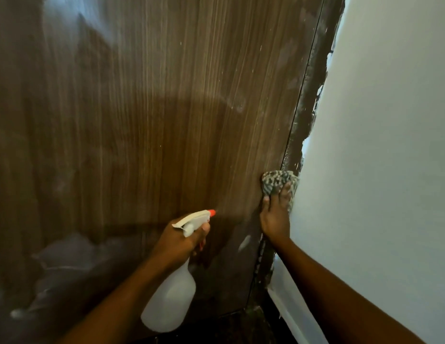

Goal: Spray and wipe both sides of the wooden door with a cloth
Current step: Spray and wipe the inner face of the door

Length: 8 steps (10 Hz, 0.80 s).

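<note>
Facing the brown wood-grain door [142,120], we clench our left hand [181,239] round a translucent white orange-nozzled spray bottle [171,299] and press a mottled grey cloth [276,181] flat-fingered at the door's right edge with our right hand [275,214]; unwiped spray could run and streak.

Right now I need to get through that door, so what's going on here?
A person is cleaning the wooden door. The left hand grips a spray bottle aimed at it, faint mist ahead of the nozzle. The right hand presses a cloth low on the door's edge, beside the frame and white wall.
</note>
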{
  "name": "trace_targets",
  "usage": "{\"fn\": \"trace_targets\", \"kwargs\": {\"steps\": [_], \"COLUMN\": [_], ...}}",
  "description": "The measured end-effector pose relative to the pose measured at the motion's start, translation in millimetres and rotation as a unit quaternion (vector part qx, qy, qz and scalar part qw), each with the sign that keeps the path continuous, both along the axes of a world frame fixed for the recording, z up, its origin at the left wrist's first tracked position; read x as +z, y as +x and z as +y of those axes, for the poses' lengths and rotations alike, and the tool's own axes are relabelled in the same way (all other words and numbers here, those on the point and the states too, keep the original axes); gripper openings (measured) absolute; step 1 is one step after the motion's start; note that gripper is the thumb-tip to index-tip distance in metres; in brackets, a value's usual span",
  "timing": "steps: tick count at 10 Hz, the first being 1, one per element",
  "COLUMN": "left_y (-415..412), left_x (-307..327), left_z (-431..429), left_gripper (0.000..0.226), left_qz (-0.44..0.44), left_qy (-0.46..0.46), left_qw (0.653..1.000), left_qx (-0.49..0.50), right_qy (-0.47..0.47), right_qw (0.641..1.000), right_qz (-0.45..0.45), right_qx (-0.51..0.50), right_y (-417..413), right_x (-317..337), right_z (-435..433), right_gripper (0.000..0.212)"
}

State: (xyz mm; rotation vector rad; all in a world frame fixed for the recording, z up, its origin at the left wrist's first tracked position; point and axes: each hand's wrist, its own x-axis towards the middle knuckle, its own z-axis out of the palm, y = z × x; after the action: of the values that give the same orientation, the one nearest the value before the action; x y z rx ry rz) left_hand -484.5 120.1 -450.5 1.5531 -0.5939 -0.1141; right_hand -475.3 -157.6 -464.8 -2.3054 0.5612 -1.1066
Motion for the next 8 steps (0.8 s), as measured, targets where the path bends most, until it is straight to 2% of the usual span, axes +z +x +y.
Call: {"fn": "trace_targets", "kwargs": {"steps": [1, 2, 3, 4, 5, 6, 7, 8], "left_y": [-2.7, -4.2, -6.1, -13.1, -19.2, -21.9, -29.9, -38.9], "left_x": [-15.1, -27.9, -23.9, -10.0, -8.2, -18.1, -39.2, -77.0], "left_z": [-12.4, -22.9, -31.6, -39.1, -48.1, -50.3, -47.0, -35.9], "left_gripper": [0.004, 0.012, 0.01, 0.013, 0.03, 0.044, 0.026, 0.025], "left_qz": [0.031, 0.058, 0.032, -0.031, -0.027, -0.008, -0.033, -0.049], "left_qy": [-0.01, -0.021, -0.03, -0.034, -0.07, -0.064, -0.019, 0.057], "left_qw": [0.999, 0.998, 0.998, 0.998, 0.996, 0.997, 0.999, 0.997], "left_qx": [0.008, 0.034, 0.053, 0.051, 0.05, 0.035, 0.035, 0.034], "right_qy": [-0.083, -0.12, -0.12, -0.144, -0.158, -0.174, -0.161, -0.157], "right_qw": [0.995, 0.984, 0.988, 0.989, 0.986, 0.984, 0.987, 0.987], "right_qz": [0.052, 0.125, 0.095, 0.029, -0.026, -0.036, -0.015, -0.037], "right_qx": [0.036, 0.048, 0.017, -0.024, -0.042, -0.021, -0.01, -0.016], "right_y": [-17.5, -27.0, -16.5, -1.6, 10.1, 11.7, -1.9, 1.6], "right_x": [-43.2, -77.8, -55.2, -2.5, 15.0, -35.9, -122.0, -149.9], "right_z": [-14.8, -19.2, -21.3, -15.7, -10.8, -5.9, 13.3, 17.4], "right_gripper": [0.059, 0.063, 0.06, 0.059, 0.06, 0.069, 0.08, 0.07]}}
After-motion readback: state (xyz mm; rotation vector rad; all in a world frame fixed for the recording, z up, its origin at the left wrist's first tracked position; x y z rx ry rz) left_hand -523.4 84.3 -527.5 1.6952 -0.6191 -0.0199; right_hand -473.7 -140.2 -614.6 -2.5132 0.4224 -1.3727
